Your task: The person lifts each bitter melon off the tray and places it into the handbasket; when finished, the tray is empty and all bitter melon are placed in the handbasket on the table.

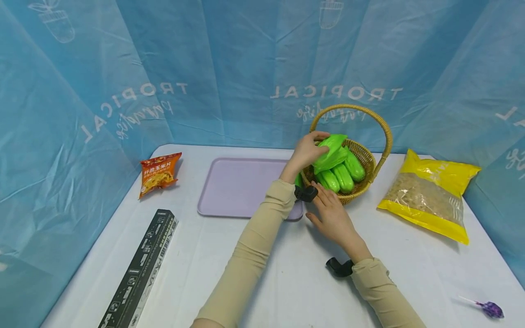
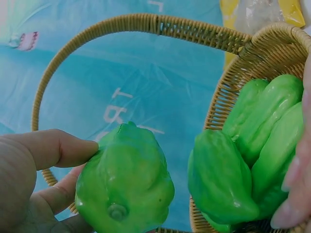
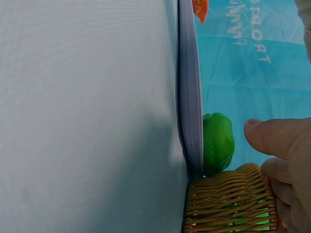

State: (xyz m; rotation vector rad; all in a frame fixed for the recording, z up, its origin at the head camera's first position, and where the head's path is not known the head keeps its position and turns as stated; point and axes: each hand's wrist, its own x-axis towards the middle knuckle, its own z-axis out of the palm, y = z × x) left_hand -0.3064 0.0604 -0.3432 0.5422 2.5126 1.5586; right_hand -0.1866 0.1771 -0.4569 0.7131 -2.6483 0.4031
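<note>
The green chayote [image 1: 331,146] sits in my left hand [image 1: 305,150], thumb and fingers curled round it, lifted just above the wicker basket [image 1: 366,160] right of centre in the head view; I grip it from the side so it clears the arched handle [image 1: 385,132]. In the left wrist view the same chayote [image 2: 125,187] fills the lower middle of the frame, my thumb [image 2: 53,148] pressed on its flank. My right hand [image 1: 332,214] holds nothing: its fingers lie fairly straight against the near rim of the basket, steadying it, I judge, so it doesn't tip or slide. Three more green chayotes [image 1: 342,175] lie side by side inside the basket. Another green piece [image 3: 217,141] rests on the lilac tray [image 1: 234,187] just left of the basket. Further out on the white table [image 1: 246,273] lie an orange snack bag [image 1: 157,173] at the left, a long dark box [image 1: 141,269] at lower left, a yellow bag [image 1: 430,196] at the right and a purple lollipop [image 1: 490,309] in the lower right corner.
</note>
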